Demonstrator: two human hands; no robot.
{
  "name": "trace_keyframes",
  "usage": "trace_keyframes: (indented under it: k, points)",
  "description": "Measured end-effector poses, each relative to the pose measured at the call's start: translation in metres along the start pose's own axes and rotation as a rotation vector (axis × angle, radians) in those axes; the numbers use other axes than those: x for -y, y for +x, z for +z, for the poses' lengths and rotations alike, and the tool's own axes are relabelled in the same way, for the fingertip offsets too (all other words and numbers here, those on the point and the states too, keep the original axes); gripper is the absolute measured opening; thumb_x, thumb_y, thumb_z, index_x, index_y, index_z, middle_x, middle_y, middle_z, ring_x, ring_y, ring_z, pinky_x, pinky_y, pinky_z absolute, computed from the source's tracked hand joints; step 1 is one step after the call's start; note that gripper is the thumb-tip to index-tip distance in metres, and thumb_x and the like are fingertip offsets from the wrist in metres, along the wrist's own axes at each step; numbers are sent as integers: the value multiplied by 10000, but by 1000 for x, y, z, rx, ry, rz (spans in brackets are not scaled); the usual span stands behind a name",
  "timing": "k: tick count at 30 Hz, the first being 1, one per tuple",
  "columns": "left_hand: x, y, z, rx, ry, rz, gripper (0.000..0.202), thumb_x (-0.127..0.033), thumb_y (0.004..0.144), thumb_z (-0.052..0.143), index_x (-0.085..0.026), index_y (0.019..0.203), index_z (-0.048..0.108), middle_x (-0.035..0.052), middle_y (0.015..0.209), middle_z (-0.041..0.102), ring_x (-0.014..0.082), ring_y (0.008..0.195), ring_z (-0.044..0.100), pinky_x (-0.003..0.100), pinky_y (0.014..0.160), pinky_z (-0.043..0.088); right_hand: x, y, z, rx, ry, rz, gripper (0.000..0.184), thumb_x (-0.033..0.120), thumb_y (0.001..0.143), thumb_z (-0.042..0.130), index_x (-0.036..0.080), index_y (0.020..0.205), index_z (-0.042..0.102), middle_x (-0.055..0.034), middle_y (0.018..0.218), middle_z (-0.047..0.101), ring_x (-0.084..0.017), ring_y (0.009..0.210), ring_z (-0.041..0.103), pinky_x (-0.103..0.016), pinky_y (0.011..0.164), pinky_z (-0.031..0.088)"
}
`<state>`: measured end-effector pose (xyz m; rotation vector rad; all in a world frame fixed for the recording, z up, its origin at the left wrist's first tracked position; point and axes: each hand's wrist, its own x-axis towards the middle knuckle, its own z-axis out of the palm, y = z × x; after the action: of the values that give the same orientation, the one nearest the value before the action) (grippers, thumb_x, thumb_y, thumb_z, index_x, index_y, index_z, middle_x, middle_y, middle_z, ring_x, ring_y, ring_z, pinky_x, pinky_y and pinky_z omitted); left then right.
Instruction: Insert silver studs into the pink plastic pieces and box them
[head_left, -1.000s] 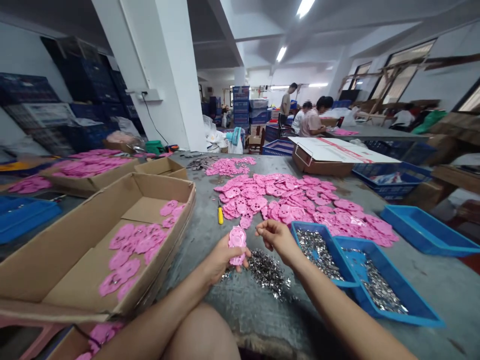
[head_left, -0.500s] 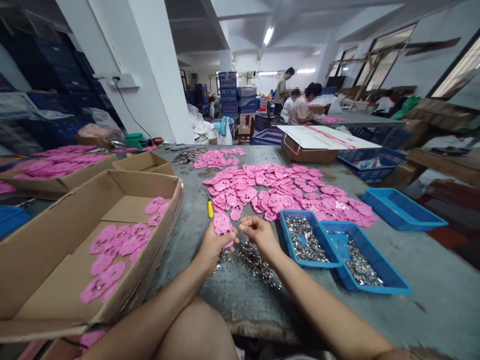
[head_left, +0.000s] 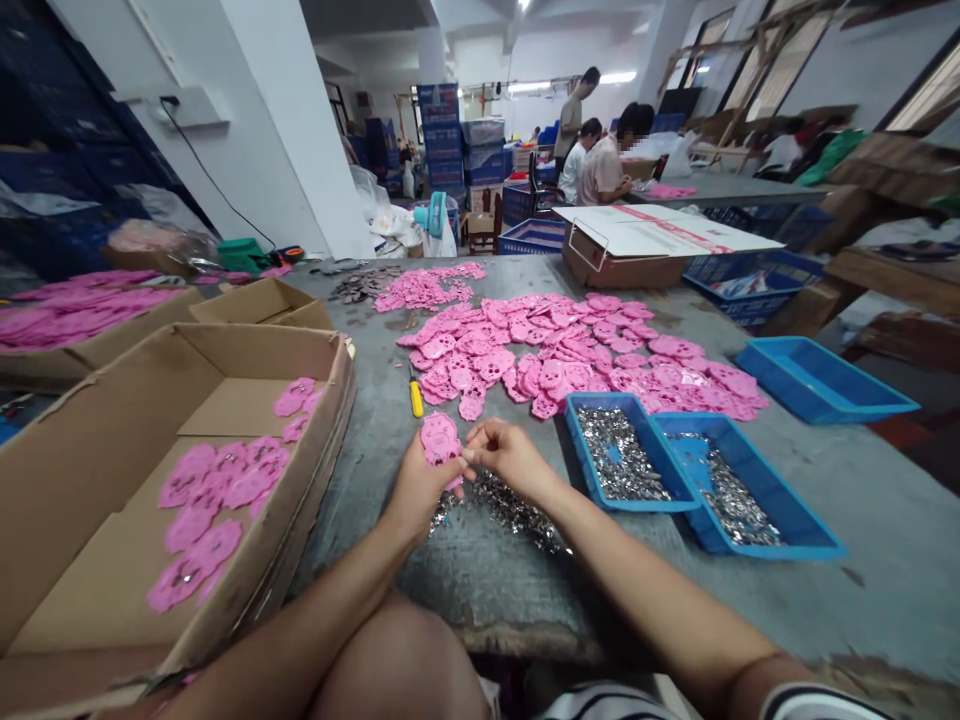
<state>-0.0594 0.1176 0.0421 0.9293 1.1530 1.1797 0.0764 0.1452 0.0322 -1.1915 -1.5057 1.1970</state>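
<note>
My left hand (head_left: pixel 418 482) is closed around a flat pink piece (head_left: pixel 440 438) with a scalloped outline and small holes. Beside it, my right hand (head_left: pixel 512 460) has thumb and forefinger pinched together at the piece's lower right edge; whatever sits between those fingertips is too small to name. Beneath both hands, a heap of small shiny metal parts (head_left: pixel 517 512) lies on the grey table (head_left: pixel 480 590). A yellow-handled tool (head_left: pixel 416 398) rests just beyond my left hand. Farther back spreads a large pile of similar pink pieces (head_left: pixel 555 350).
Two blue trays (head_left: pixel 634 502) of metal parts stand to the right, with another blue tray (head_left: pixel 825 385) behind. A cardboard box (head_left: pixel 82 560) holding pink pieces is at the left. A white-topped carton (head_left: pixel 667 235) stands at the back; people (head_left: pixel 600 165) sit and stand beyond.
My right hand has moved left, bringing its pinched fingertips against the pink piece in my left hand. The whole view has tilted slightly downward.
</note>
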Motion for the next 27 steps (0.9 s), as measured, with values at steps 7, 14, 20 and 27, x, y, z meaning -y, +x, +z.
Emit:
trace_keyframes:
  k: [7,14,20,27]
  points:
    - [-4,-2,4,19,2,8,557,-276,472,825,-180,896,477,-52,653,592,109,484,566,184,346,399,9,-5,-7,44,-88,-41,167,90,659,696,189,555,611,-13,749,644,-150,727,583,-286,705,426]
    - [-8,-3,5,-17,-43,82,457,-200,508,751,-180,872,475,-47,648,596,101,483,566,170,366,379,8,-17,4,-134,-8,-188,58,191,687,733,233,663,702,-28,796,642,-174,789,588,-314,733,453]
    - [-10,-4,8,-11,-48,102,400,-144,519,675,-177,866,477,-45,664,588,93,473,567,167,362,365,4,-17,2,-77,108,-81,234,408,692,737,207,655,622,-28,727,627,-164,692,552,-313,678,437]
    - [-10,-5,8,63,-75,99,432,-159,542,684,-174,913,463,-41,658,574,104,470,567,186,369,378,12,-15,-6,-81,-147,-291,152,237,774,630,206,639,568,-42,838,613,-186,851,566,-355,803,457]
